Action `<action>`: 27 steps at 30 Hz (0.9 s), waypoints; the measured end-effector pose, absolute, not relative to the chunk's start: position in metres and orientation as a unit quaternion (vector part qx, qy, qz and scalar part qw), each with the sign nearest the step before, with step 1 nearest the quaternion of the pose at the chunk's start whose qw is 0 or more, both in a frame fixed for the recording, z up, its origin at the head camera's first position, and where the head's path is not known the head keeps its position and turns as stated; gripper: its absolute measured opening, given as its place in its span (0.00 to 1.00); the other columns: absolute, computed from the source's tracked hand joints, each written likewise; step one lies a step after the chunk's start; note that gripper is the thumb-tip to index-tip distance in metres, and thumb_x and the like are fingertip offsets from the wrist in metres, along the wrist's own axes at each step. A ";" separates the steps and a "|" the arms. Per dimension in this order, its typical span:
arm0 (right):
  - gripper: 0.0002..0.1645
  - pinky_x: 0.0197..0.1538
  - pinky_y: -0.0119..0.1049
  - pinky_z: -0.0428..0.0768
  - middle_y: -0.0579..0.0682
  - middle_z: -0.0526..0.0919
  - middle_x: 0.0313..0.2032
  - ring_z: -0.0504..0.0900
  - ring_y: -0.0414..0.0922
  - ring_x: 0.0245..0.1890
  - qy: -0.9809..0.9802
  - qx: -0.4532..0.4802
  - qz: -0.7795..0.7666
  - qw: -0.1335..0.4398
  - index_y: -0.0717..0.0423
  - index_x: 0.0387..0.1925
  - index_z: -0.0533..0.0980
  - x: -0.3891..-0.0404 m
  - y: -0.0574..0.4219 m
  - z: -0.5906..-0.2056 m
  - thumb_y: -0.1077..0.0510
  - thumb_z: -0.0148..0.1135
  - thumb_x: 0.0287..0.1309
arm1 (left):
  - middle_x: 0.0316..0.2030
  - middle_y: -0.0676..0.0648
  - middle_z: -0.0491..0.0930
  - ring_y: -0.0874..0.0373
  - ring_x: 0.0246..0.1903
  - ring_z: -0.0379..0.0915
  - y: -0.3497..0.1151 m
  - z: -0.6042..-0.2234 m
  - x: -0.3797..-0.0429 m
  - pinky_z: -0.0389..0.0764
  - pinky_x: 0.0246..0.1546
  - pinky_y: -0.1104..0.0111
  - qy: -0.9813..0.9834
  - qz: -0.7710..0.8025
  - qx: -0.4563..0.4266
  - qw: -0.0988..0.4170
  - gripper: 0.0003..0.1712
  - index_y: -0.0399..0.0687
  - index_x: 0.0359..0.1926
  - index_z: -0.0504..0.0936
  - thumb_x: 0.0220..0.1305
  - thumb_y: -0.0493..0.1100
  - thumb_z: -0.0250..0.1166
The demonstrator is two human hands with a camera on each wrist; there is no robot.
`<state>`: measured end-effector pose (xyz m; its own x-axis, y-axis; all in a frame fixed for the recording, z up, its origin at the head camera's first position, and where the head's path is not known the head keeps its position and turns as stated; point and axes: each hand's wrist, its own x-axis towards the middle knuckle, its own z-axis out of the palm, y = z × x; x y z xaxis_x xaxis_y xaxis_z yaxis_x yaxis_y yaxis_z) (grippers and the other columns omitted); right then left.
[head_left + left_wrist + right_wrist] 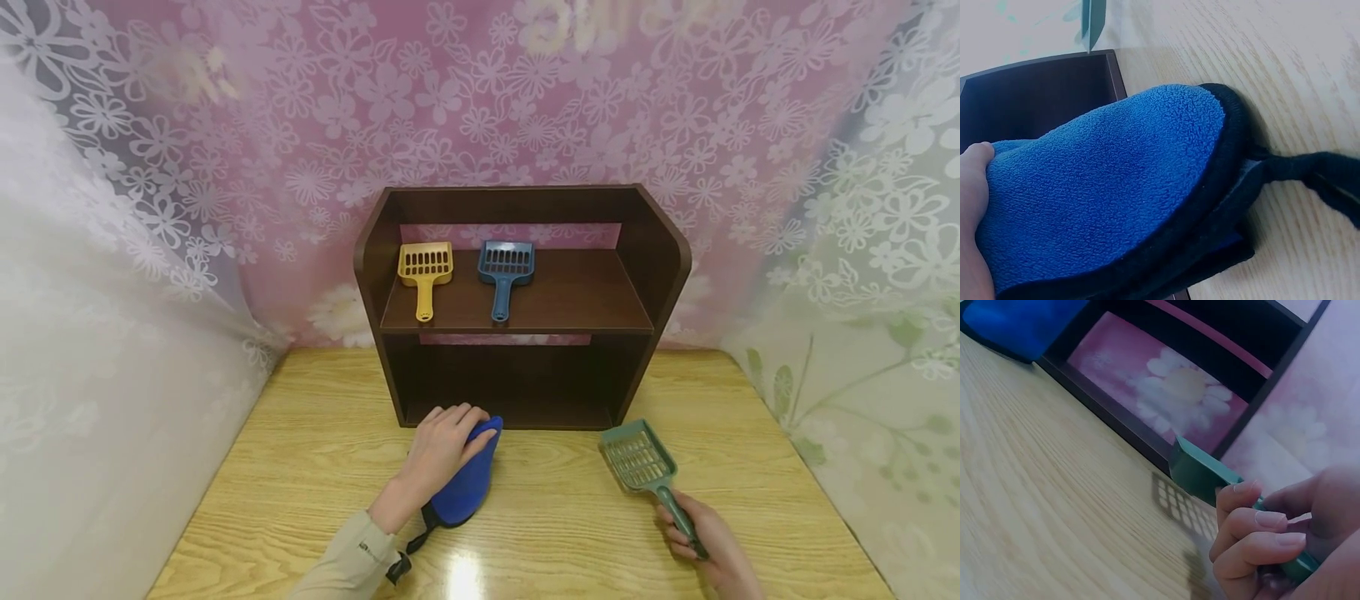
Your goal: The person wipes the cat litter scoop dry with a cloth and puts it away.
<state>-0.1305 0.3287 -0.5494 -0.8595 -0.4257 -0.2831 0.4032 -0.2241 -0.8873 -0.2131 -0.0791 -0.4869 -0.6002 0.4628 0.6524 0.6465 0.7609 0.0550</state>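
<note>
My left hand (444, 446) grips a blue fleecy cloth piece (467, 493) with black edging and a black strap, just in front of the shelf. In the left wrist view the thumb (979, 181) lies along the edge of the blue fleecy cloth piece (1116, 181), whose rounded end faces right. To the right, my right hand (708, 537) holds a green slotted litter scoop (678, 512) by its handle, fingers curled round it. The scoop's head (1200, 472) points toward the shelf's front right corner and casts a slotted shadow on the table.
A dark brown two-tier shelf (517, 330) stands at the back of the wood-grain table (322, 467). On its upper board lie a yellow litter scoop (425, 300) at left and a blue litter scoop (502, 300) in the middle. Flowered curtains (480, 108) hang behind and at both sides.
</note>
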 end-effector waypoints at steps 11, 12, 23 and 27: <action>0.23 0.18 0.23 0.63 0.40 0.69 0.25 0.61 0.32 0.16 0.610 0.008 -0.743 0.276 0.58 0.43 0.64 -0.138 0.307 -0.543 0.44 0.29 0.72 | 0.33 0.59 0.79 0.67 0.28 0.75 -0.079 -0.486 -0.213 0.68 0.27 0.73 -0.884 -0.146 -0.313 0.316 0.12 0.57 0.40 0.79 0.61 0.56 0.60; 0.24 0.18 0.23 0.63 0.40 0.68 0.25 0.60 0.32 0.15 0.616 0.012 -0.738 0.275 0.59 0.44 0.63 -0.138 0.306 -0.543 0.44 0.29 0.71 | 0.33 0.59 0.79 0.67 0.28 0.75 -0.079 -0.486 -0.213 0.68 0.27 0.73 -0.884 -0.146 -0.312 0.316 0.12 0.57 0.40 0.79 0.60 0.56 0.60; 0.30 0.18 0.24 0.64 0.42 0.67 0.25 0.62 0.32 0.16 0.648 -0.005 -0.717 0.258 0.68 0.54 0.59 -0.145 0.283 -0.536 0.44 0.29 0.72 | 0.33 0.59 0.78 0.66 0.28 0.75 -0.080 -0.486 -0.214 0.68 0.26 0.73 -0.883 -0.145 -0.311 0.321 0.12 0.58 0.39 0.79 0.61 0.56 0.59; 0.25 0.17 0.25 0.61 0.42 0.67 0.24 0.60 0.32 0.14 0.641 -0.032 -0.724 0.255 0.65 0.46 0.62 -0.153 0.273 -0.531 0.46 0.28 0.72 | 0.32 0.58 0.78 0.66 0.27 0.75 -0.081 -0.487 -0.216 0.67 0.25 0.73 -0.881 -0.144 -0.309 0.328 0.12 0.57 0.39 0.79 0.60 0.56 0.60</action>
<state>-0.1526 0.2733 -0.5315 -0.8682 -0.4098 -0.2799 0.3276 -0.0496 -0.9435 -0.2156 -0.0811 -0.4873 -0.5933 0.4503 0.6672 0.6390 0.7675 0.0502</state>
